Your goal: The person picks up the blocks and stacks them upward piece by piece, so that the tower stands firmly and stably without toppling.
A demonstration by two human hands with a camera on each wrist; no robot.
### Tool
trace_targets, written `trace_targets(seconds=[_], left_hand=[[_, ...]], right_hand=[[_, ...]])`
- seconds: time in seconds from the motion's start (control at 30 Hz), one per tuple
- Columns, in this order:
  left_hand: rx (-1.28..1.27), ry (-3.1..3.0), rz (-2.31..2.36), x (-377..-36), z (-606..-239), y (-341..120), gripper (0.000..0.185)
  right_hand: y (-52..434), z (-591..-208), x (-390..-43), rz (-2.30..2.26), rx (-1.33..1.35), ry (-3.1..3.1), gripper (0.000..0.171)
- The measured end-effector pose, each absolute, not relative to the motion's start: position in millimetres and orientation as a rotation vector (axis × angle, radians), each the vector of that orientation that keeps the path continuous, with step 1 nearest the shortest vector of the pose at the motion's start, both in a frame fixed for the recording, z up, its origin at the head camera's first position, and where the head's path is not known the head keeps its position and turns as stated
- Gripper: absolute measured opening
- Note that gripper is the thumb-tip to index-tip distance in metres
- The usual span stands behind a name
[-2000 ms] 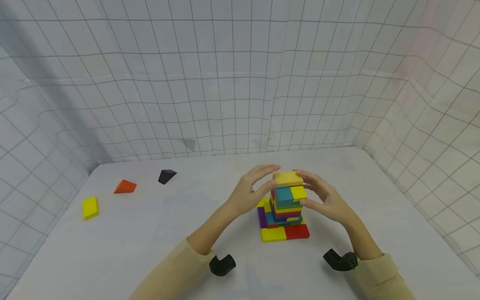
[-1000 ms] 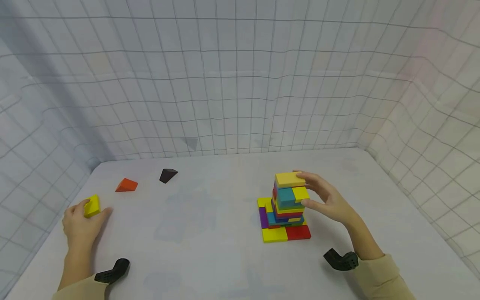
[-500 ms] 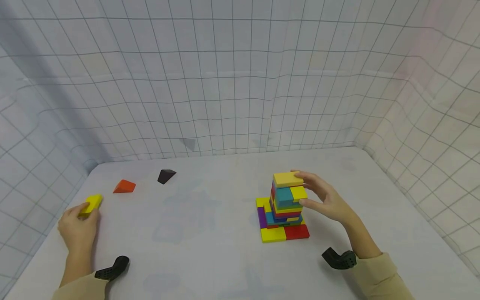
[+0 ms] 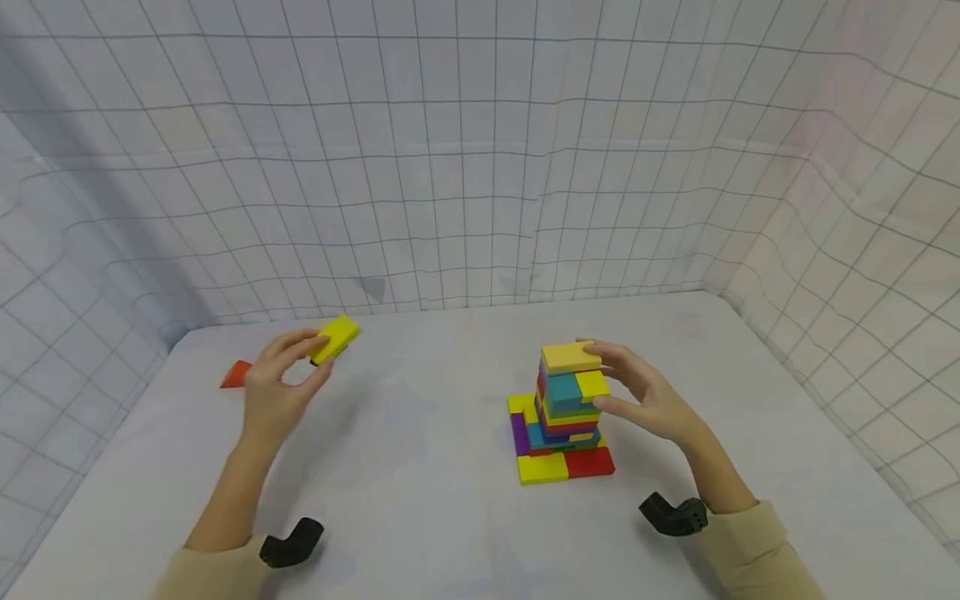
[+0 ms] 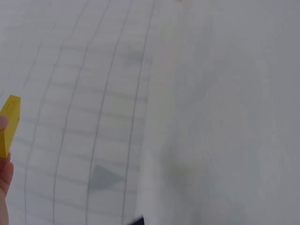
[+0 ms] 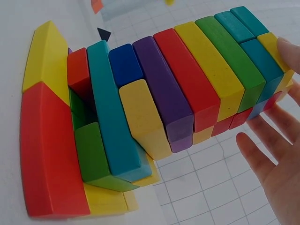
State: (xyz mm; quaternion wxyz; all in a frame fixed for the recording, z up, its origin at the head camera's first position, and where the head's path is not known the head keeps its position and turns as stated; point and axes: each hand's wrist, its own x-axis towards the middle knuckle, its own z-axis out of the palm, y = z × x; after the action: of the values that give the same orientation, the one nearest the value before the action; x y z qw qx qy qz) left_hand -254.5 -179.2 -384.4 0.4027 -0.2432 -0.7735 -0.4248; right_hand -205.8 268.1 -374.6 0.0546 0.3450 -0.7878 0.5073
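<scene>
Two hands busy: left (image 4: 281,387) pinched yellow block (image 4: 335,338); right (image 4: 645,396), fingers relaxed, steadied tower (image 4: 566,408). Risked toppling if nudged.

Block tower (image 4: 567,412): painted wood by the look of it, matt, smooth faces with softly rounded edges; a faint grain texture shows on the yellow and red faces in the right wrist view.

Yellow block (image 4: 335,337), left of the tower, pinched in the left hand (image 4: 273,392): same matt painted finish, flat and even.

Orange wedge (image 4: 236,374), further left of the tower: matt, opaque.

Desk (image 4: 420,500) under the tower: covered in pale cloth, matt, slightly mottled.

Backdrop (image 4: 450,167) behind the tower: thin white fabric printed with a dark grid, creased and rippled.

Sleeves (image 4: 757,554), near the tower's right: beige knit cloth, soft, matt.

Wrist mounts (image 4: 672,514): black plastic, dull sheen.
</scene>
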Motion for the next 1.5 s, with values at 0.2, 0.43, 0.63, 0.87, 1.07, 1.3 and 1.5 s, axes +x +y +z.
trace_targets(seconds=[0.2, 0.43, 0.63, 0.87, 1.07, 1.3, 1.5], left_hand=[[-0.98, -1.946, -1.127, -245.0, -363.6, -104.5, 0.035], [-1.345, -1.96, -1.195, -229.2, -353.0, -33.3, 0.03], [-1.442, -2.032, -1.156, -223.1, -350.7, 2.3, 0.028], [-1.449, -2.039, -0.939, -223.6, -355.4, 19.0, 0.028], [-1.419, -1.995, -0.716, -223.8, -354.8, 23.6, 0.029], [-1.377, -1.982, -0.644, -225.3, -358.3, 28.9, 0.027], [-1.343, -2.011, -0.77, -225.3, -360.1, 31.9, 0.028]], right_hand=[[266.8, -375.1, -207.6, 1.549, 1.053, -2.383, 0.059], [265.7, -377.4, -209.1, 1.559, 1.055, -2.377, 0.059], [266.1, -378.8, -210.6, 1.56, 1.065, -2.38, 0.06], [266.8, -378.6, -210.8, 1.551, 1.094, -2.364, 0.06], [267.6, -378.5, -209.4, 1.554, 1.098, -2.358, 0.06], [268.9, -377.6, -208.2, 1.551, 1.078, -2.375, 0.06], [270.4, -378.6, -209.3, 1.538, 1.09, -2.365, 0.058]])
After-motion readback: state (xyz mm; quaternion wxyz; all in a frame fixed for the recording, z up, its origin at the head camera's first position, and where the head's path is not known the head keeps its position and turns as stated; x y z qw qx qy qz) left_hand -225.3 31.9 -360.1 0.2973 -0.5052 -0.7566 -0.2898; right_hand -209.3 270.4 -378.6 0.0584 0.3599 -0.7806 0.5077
